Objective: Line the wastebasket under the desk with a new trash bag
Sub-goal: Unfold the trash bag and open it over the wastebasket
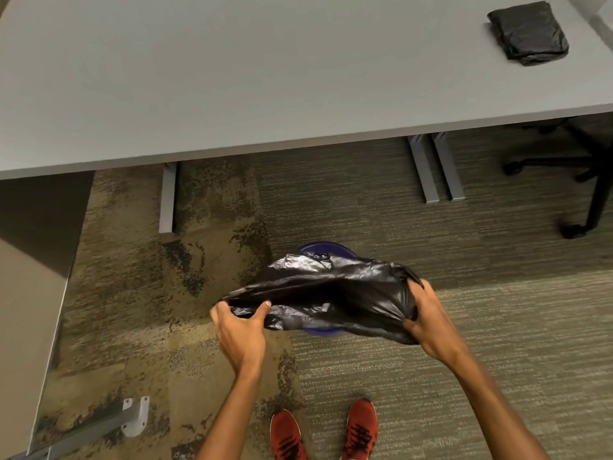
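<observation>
A black trash bag (331, 293) is stretched out between my two hands, its mouth partly open toward me. My left hand (240, 327) pinches the bag's left edge, and my right hand (431, 320) grips its right edge. Beneath the bag stands a purple wastebasket (326, 249) on the carpet in front of the desk. Only slivers of its rim show at the far side and the near side; the bag hides the rest.
The grey desk (232, 78) fills the top of the view, with a folded stack of black bags (529, 33) at its right end. Desk legs (436, 167) stand behind the wastebasket. An office chair base (583, 180) is at right. My red shoes (323, 429) are below.
</observation>
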